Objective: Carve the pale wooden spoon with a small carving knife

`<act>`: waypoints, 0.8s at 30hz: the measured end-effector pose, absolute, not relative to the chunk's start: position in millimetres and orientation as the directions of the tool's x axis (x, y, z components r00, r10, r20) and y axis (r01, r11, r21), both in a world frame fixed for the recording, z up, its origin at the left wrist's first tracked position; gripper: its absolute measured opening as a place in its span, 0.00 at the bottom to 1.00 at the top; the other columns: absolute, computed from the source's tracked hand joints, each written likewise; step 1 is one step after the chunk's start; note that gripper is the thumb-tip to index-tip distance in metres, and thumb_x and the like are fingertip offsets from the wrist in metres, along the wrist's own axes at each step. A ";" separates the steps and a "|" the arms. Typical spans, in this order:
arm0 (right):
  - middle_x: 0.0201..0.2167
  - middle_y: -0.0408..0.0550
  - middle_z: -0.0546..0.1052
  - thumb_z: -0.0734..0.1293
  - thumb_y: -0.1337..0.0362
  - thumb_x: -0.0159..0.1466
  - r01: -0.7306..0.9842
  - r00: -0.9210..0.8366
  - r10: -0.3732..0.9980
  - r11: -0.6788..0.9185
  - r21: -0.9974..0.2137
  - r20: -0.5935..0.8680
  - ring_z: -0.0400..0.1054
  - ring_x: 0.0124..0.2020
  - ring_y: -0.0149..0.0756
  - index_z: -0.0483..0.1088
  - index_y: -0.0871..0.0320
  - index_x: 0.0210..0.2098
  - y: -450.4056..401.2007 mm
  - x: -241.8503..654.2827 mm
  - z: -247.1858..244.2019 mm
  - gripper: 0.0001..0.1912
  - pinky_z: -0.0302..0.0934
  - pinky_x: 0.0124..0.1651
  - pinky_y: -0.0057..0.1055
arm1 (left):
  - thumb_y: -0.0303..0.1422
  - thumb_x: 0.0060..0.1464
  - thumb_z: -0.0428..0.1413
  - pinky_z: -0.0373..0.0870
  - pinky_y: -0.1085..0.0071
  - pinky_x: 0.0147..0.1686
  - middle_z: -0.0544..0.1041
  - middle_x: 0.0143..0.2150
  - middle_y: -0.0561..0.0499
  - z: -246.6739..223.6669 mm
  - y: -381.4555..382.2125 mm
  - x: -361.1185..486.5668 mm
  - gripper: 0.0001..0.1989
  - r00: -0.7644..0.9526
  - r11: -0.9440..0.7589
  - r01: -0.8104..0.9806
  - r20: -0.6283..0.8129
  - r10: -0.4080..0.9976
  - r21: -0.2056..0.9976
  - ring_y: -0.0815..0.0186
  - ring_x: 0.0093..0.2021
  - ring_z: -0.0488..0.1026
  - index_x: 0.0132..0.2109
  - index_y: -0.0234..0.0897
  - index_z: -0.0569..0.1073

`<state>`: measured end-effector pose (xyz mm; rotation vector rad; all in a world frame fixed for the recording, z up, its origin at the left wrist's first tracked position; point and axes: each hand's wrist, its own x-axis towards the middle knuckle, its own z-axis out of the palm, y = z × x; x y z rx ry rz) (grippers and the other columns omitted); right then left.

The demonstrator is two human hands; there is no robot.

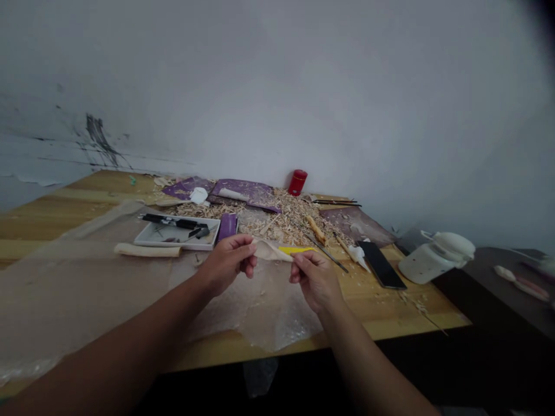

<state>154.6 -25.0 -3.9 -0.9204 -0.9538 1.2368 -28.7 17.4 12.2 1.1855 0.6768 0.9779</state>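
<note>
Above the front part of the table, both hands hold a pale, tapered piece of what looks like carved wood (269, 251). My left hand (229, 260) pinches its broad end between thumb and fingers. The narrow end sits in the closed fingers of my right hand (314, 277). A yellow strip (295, 249) shows just behind the piece, by the right fingers; whether it touches them I cannot tell. Beneath the hands a bubble-wrap sheet (243, 294) covers the tabletop. Left of my left hand lie a pale wooden stick (147, 250) and a small purple block (227, 226).
Wood shavings (299, 216) are heaped at the back, with a red can (298, 182) by the wall. A white tray (173, 246) of dark tools stands left. To the right are a thin metal tool (327, 253), a black phone (381, 266) and a white lidded jar (427, 263).
</note>
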 end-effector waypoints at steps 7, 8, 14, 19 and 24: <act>0.12 0.39 0.68 0.66 0.60 0.53 -0.212 -0.038 0.999 0.025 -0.977 0.034 0.58 0.11 0.24 0.66 0.61 0.29 -38.8 147.6 -10.1 0.09 0.51 0.14 0.21 | 0.38 0.51 0.46 0.62 0.77 0.16 0.66 0.18 0.57 13.2 16.6 -28.3 0.11 0.348 -0.069 -0.105 0.102 0.932 0.992 0.75 0.14 0.63 0.28 0.34 0.63; 0.11 0.38 0.68 0.65 0.60 0.53 -0.190 -0.065 0.998 0.011 -0.982 0.023 0.58 0.11 0.24 0.66 0.61 0.30 -41.2 144.9 -10.0 0.10 0.51 0.14 0.21 | 0.38 0.51 0.46 0.62 0.77 0.16 0.66 0.18 0.57 13.2 16.5 -28.6 0.11 0.322 -0.100 -0.066 0.117 0.940 0.993 0.74 0.15 0.64 0.28 0.34 0.64; 0.11 0.35 0.66 0.62 0.57 0.55 -0.050 -0.164 0.986 -0.043 -0.998 -0.034 0.55 0.10 0.23 0.62 0.59 0.36 -50.2 129.9 -11.7 0.14 0.50 0.13 0.21 | 0.36 0.47 0.51 0.60 0.79 0.18 0.67 0.20 0.57 10.8 18.5 -30.7 0.09 0.192 -0.260 0.181 0.225 0.955 0.949 0.73 0.17 0.67 0.35 0.36 0.69; 0.10 0.33 0.63 0.62 0.58 0.55 0.098 -0.147 0.989 -0.001 -0.995 -0.015 0.52 0.10 0.23 0.63 0.58 0.37 -53.3 124.3 -11.7 0.12 0.47 0.13 0.20 | 0.35 0.46 0.52 0.59 0.78 0.19 0.66 0.18 0.58 13.2 18.1 -31.4 0.08 0.188 -0.326 0.300 0.280 0.942 0.896 0.72 0.17 0.67 0.33 0.37 0.70; 0.12 0.34 0.62 0.61 0.58 0.56 0.238 -0.101 0.993 0.080 -0.968 0.057 0.56 0.13 0.24 0.65 0.57 0.36 -54.8 122.3 -12.6 0.12 0.49 0.17 0.22 | 0.32 0.45 0.52 0.56 0.78 0.20 0.66 0.15 0.59 15.1 16.1 -32.5 0.06 0.162 -0.362 0.360 0.325 0.932 0.860 0.73 0.17 0.65 0.32 0.37 0.72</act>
